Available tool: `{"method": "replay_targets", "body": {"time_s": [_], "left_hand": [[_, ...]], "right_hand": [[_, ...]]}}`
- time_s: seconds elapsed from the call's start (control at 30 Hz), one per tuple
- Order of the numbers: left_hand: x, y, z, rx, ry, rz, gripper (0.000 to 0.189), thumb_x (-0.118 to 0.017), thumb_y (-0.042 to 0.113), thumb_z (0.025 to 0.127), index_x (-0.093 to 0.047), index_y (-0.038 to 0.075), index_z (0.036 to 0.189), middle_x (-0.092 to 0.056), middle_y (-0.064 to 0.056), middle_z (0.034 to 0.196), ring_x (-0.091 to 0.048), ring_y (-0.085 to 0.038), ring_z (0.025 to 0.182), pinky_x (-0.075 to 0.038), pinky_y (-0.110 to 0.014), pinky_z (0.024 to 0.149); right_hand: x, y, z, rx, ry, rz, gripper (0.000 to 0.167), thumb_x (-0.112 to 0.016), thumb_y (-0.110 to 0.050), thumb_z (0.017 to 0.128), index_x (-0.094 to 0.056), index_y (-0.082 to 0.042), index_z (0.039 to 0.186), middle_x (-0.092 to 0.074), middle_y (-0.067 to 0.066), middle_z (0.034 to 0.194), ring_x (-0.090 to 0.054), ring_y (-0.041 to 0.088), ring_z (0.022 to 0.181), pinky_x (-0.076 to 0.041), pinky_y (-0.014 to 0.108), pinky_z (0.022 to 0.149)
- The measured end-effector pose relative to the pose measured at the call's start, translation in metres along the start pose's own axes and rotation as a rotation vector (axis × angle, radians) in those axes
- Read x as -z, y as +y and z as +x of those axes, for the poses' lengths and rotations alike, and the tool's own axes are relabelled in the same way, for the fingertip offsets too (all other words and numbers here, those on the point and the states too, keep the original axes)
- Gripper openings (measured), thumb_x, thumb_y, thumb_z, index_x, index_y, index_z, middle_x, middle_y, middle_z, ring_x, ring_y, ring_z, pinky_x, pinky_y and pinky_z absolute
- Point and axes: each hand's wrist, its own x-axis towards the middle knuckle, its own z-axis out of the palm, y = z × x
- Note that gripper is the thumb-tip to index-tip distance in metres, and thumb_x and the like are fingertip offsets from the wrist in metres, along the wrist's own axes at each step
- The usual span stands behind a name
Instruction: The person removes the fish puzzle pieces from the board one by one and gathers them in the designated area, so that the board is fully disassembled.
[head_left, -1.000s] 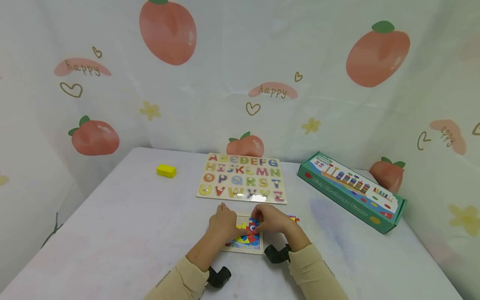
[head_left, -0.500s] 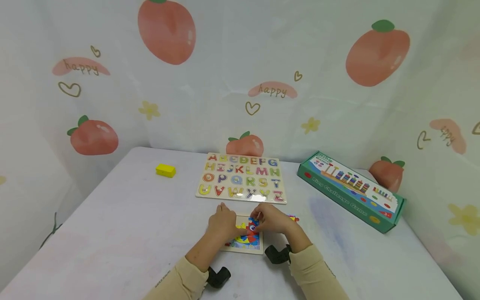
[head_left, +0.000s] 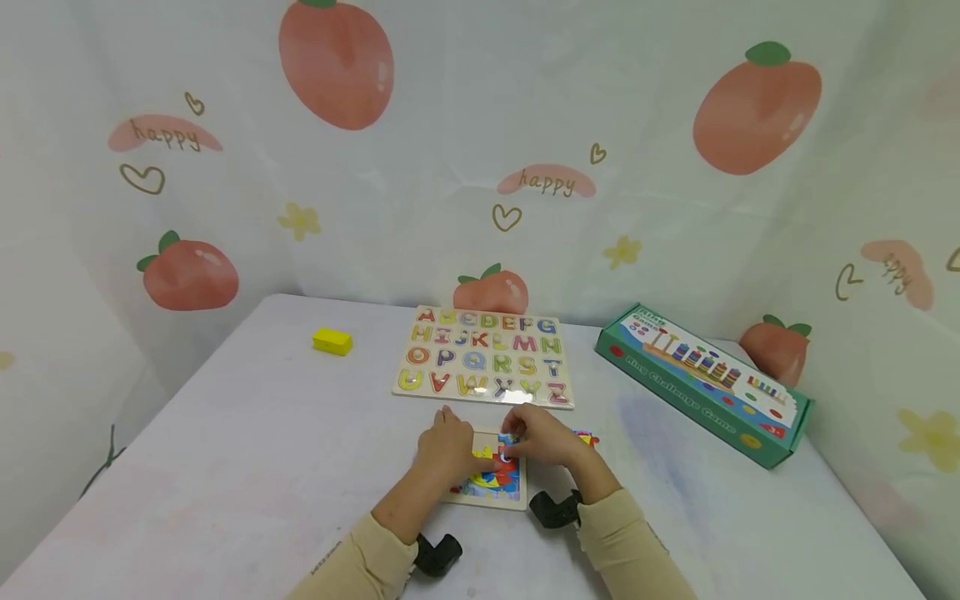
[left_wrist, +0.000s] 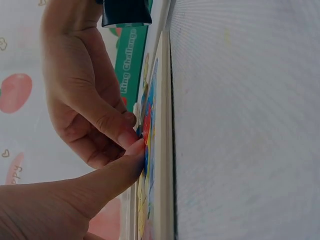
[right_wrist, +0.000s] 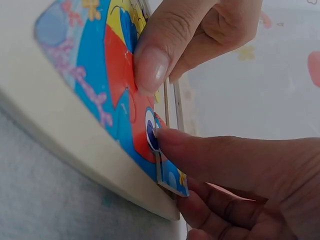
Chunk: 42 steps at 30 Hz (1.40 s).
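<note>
While the straight-thumbed left hand (head_left: 446,446) presses pieces (right_wrist: 116,67) in the puzzle tray (head_left: 487,503), the right hand (head_left: 543,437) pinches another piece (right_wrist: 173,177).

A white fruit-printed backdrop (head_left: 420,167) hangs behind a white table (head_left: 247,417)

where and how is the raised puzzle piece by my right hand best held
Probably by its outer edge, coming from your right, where your right hand already is: thumb on the picture face, fingers behind. The puzzle piece is thin and flat, and that edge stands proud of the board.
</note>
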Motion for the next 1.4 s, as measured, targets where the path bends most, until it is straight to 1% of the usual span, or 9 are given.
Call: {"method": "replay_targets", "body": {"time_s": [0.13,0.23,0.43,0.53,0.7,0.83,1.03,1.23,1.4], "left_hand": [[0.000,0.000,0.001,0.003,0.007,0.015,0.081,-0.073,0.063,0.065,-0.065,-0.006,0.107,-0.045,-0.032,0.135,-0.050,-0.039,0.119,-0.056,-0.042,0.073],[0.000,0.000,0.001,0.006,-0.002,0.014,0.083,-0.072,0.063,0.065,-0.064,-0.006,0.111,-0.044,-0.031,0.136,-0.048,-0.040,0.123,-0.055,-0.045,0.077],[0.000,-0.001,0.002,0.011,-0.002,0.007,0.084,-0.072,0.064,0.065,-0.064,-0.007,0.110,-0.043,-0.032,0.136,-0.048,-0.039,0.122,-0.055,-0.044,0.077],[0.000,-0.001,0.002,0.014,-0.004,0.015,0.083,-0.071,0.065,0.065,-0.065,-0.006,0.108,-0.044,-0.031,0.136,-0.053,-0.037,0.115,-0.056,-0.041,0.072],[0.000,0.002,0.002,0.018,-0.010,0.030,0.083,-0.070,0.066,0.065,-0.066,-0.005,0.107,-0.045,-0.030,0.135,-0.056,-0.032,0.105,-0.055,-0.037,0.065],[0.001,0.003,0.001,0.020,-0.009,0.036,0.084,-0.071,0.065,0.065,-0.064,-0.005,0.111,-0.044,-0.030,0.136,-0.055,-0.035,0.112,-0.056,-0.039,0.070],[0.002,0.002,0.000,0.009,-0.003,0.031,0.084,-0.072,0.064,0.066,-0.063,-0.006,0.112,-0.044,-0.030,0.137,-0.048,-0.036,0.122,-0.056,-0.040,0.073],[0.001,0.001,-0.002,0.007,-0.007,0.029,0.085,-0.071,0.064,0.066,-0.063,-0.006,0.112,-0.043,-0.030,0.137,-0.046,-0.037,0.125,-0.056,-0.040,0.073],[0.003,0.001,-0.003,0.007,-0.020,0.017,0.087,-0.072,0.062,0.066,-0.060,-0.007,0.117,-0.042,-0.029,0.139,-0.043,-0.037,0.129,-0.055,-0.043,0.080]], "right_hand": [[0.002,0.005,0.001,0.003,0.025,0.092,0.015,-0.072,-0.007,0.080,-0.061,-0.004,0.089,-0.055,0.002,0.080,-0.048,0.014,0.075,-0.044,0.023,0.066],[0.006,0.011,0.001,-0.022,0.034,0.173,0.012,-0.072,-0.008,0.080,-0.064,-0.002,0.087,-0.055,0.002,0.076,-0.048,0.013,0.071,-0.043,0.021,0.062],[0.011,0.015,0.001,-0.047,-0.017,0.243,0.009,-0.068,-0.007,0.083,-0.064,0.000,0.087,-0.061,0.002,0.077,-0.051,0.012,0.068,-0.048,0.022,0.063],[0.012,0.015,0.001,-0.056,-0.030,0.271,0.010,-0.065,-0.008,0.085,-0.063,0.001,0.090,-0.063,0.003,0.076,-0.054,0.012,0.064,-0.049,0.023,0.060],[0.020,0.018,-0.004,-0.082,0.029,0.290,0.014,-0.064,-0.010,0.086,-0.066,0.001,0.095,-0.063,0.003,0.072,-0.054,0.013,0.059,-0.048,0.024,0.054],[0.029,0.029,-0.011,-0.097,0.076,0.307,0.017,-0.065,-0.011,0.086,-0.067,0.003,0.096,-0.065,0.003,0.075,-0.055,0.011,0.062,-0.050,0.025,0.056],[0.044,0.049,-0.026,-0.175,0.136,0.327,0.021,-0.068,-0.016,0.085,-0.066,0.003,0.095,-0.064,-0.001,0.073,-0.056,0.010,0.062,-0.051,0.024,0.058],[0.060,0.074,-0.041,-0.185,0.127,0.346,0.029,-0.066,-0.021,0.087,-0.064,0.004,0.102,-0.066,0.001,0.079,-0.056,0.012,0.066,-0.052,0.025,0.062],[0.070,0.093,-0.052,-0.201,0.127,0.328,0.032,-0.065,-0.024,0.087,-0.065,0.003,0.105,-0.065,-0.001,0.081,-0.056,0.012,0.070,-0.052,0.024,0.065]]}}
